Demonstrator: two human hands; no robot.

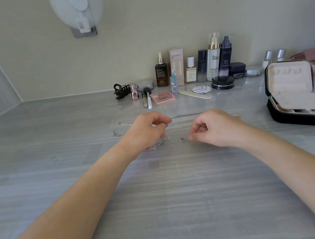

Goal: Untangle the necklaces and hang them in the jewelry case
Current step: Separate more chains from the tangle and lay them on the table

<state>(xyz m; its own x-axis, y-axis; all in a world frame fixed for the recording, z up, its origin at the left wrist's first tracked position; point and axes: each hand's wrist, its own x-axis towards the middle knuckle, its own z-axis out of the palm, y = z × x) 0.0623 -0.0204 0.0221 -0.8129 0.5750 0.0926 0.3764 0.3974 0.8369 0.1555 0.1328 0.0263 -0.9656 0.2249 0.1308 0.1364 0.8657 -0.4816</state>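
Necklaces (181,122) lie stretched in loose rows across the grey desk (162,189), running left to right, and from the head camera I see them between and just behind both hands. The farthest silver chain (186,115) shows on either side of the left hand (148,131). Closer rows pass behind that hand's knuckles and run toward the right hand (215,127). A few small links and a tiny charm (181,139) sit on the desk in the gap between the two hands, nearest me.

Both hands have their fingers curled in, with thumb and forefinger drawn together at the tips. The links are too fine for me to tell whether either hand actually has a chain pinched.

The jewelry case (302,120) stands open at the right, well apart from the right hand, its lid upright and the pale lining facing me.

Behind the necklaces a row of cosmetics (213,60) lines the back wall, with a pink palette (162,97), a nail file (195,94) and a black hair claw (121,91) nearer the chains. The desk's left half and the broad strip under my forearms are open surface. A pale panel closes off the far left edge.
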